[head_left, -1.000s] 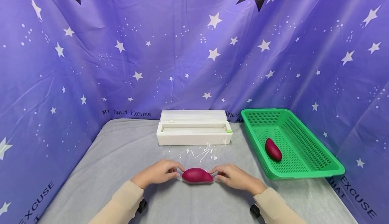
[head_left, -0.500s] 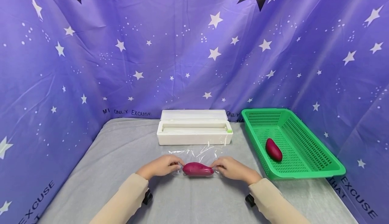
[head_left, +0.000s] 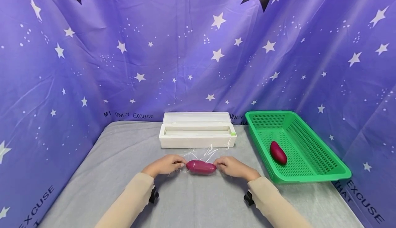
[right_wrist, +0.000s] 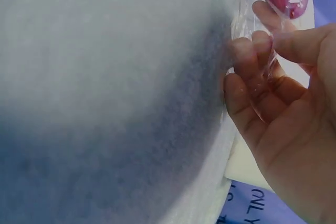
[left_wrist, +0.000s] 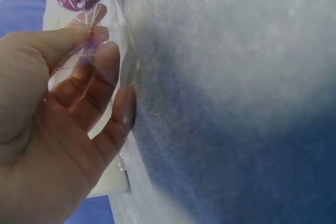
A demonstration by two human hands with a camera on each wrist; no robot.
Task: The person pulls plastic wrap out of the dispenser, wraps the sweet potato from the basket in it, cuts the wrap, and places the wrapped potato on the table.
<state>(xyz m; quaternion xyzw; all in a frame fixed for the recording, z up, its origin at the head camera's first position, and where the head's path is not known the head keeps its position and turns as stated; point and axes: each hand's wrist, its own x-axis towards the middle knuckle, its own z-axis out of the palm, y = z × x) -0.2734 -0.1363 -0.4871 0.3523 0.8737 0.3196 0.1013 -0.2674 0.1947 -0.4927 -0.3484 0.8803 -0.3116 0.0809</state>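
A purple-red sweet potato (head_left: 201, 167) lies on the grey cloth in the middle of the head view, with clear plastic wrap (head_left: 208, 154) around it. More of the film spreads flat beyond it toward the white box. At its left end my left hand (head_left: 166, 164) pinches the gathered wrap between thumb and fingers. My right hand (head_left: 232, 167) does the same at the right end. Both wrist views show the film, a left bunch of wrap (left_wrist: 90, 30) and a right bunch of wrap (right_wrist: 273, 51), stretched from the potato's tips to the fingers.
Behind the hands stands a white wrap dispenser box (head_left: 198, 142) with its lid raised. To the right is a green plastic basket (head_left: 309, 179) holding a second sweet potato (head_left: 278, 152). A purple star-printed curtain (head_left: 173, 49) surrounds the grey cloth-covered table (head_left: 123, 145).
Both hands have moved away from the body toward the white box, and the sweet potato has rolled along with them. The wrap now covers it, and less film lies flat ahead.
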